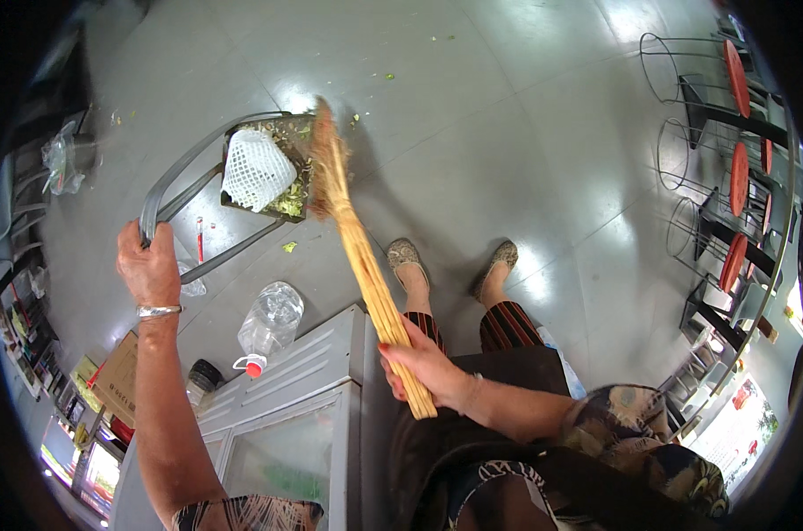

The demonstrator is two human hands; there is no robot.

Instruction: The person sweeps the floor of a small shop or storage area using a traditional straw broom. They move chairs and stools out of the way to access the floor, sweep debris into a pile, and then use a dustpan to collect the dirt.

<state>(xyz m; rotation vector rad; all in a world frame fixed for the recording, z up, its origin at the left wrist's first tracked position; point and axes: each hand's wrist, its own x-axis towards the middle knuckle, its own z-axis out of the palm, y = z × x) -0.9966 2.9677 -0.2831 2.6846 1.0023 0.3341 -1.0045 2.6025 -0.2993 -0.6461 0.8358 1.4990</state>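
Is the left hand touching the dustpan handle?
Touching. The head view shows the left hand closed around the top of the grey dustpan handle, with no gap.

Our left hand (pixel 147 265) reaches forward, arm straight, fingers curled tight in a grip; our right hand (pixel 419 361) is fisted closed, wrist bent inward, elbow tucked.
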